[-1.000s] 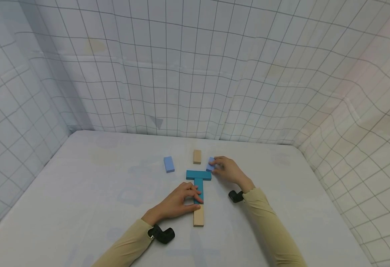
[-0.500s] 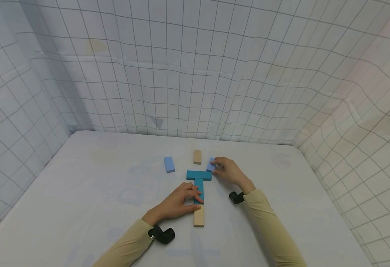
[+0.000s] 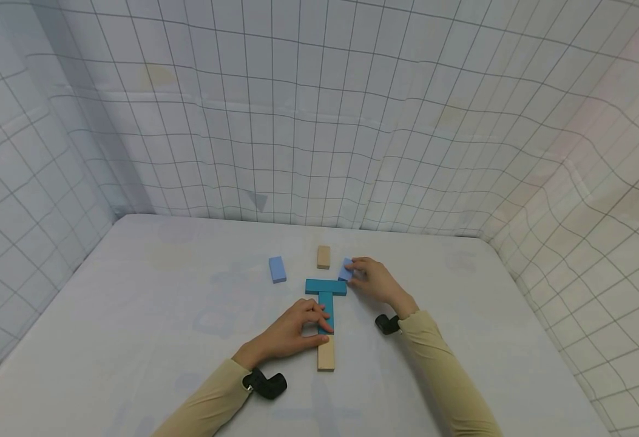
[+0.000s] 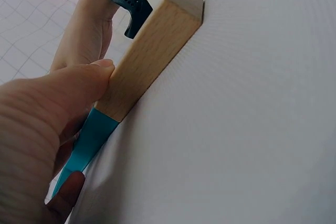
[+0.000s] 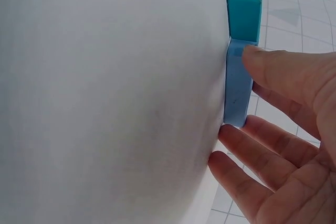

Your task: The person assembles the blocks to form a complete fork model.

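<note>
In the head view, a teal crossbar block (image 3: 326,287) meets an upright teal block (image 3: 326,302), forming a T, with a wooden block (image 3: 326,358) at the foot. My left hand (image 3: 289,331) rests over the stem. Its fingers lie on the teal block, and the thumb (image 4: 97,80) touches the wooden block near the joint. At the crossbar's right end, my right hand (image 3: 375,279) pinches a light blue block (image 3: 345,271) between thumb and fingers. In the right wrist view, that light blue block (image 5: 239,85) touches the end of a teal block (image 5: 245,11). Fingers partly hide both stem pieces.
A small wooden block (image 3: 323,257) lies behind the crossbar. Another light blue block (image 3: 277,269) stands apart to the left, slightly tilted. The white table (image 3: 188,340) is backed by a gridded white curtain (image 3: 319,121) on several sides. Black cameras (image 3: 267,384) sit at both wrists.
</note>
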Tool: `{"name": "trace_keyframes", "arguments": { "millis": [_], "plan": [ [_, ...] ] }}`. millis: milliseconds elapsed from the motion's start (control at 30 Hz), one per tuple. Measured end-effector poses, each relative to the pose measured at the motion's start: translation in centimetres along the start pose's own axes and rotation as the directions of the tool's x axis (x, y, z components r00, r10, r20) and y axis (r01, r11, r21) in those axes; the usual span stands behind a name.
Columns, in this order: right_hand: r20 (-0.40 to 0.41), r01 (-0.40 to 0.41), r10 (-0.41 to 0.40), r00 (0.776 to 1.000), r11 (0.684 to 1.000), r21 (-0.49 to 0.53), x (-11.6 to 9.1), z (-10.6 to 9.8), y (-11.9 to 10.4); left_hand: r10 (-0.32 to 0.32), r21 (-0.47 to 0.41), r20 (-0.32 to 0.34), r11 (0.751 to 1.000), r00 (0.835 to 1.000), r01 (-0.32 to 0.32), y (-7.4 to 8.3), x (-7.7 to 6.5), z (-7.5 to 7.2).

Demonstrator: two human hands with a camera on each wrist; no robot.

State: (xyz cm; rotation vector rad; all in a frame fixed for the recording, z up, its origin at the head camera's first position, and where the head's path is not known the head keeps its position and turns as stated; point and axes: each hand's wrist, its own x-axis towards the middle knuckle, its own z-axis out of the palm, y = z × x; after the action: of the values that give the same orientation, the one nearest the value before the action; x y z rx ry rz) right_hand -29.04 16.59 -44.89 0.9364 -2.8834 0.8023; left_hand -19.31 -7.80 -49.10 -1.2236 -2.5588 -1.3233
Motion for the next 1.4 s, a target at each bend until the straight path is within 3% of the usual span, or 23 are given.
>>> {"name": "trace_keyframes", "arguments": {
  "millis": [1400],
  "plan": [
    [-0.012, 0.013, -0.013, 1.000, 1.000, 0.005, -0.38, 0.35, 0.02, -0.012, -0.014, 0.000, 1.000, 1.000, 0.012, -0.08, 0.04, 0.08]
  ]
}}
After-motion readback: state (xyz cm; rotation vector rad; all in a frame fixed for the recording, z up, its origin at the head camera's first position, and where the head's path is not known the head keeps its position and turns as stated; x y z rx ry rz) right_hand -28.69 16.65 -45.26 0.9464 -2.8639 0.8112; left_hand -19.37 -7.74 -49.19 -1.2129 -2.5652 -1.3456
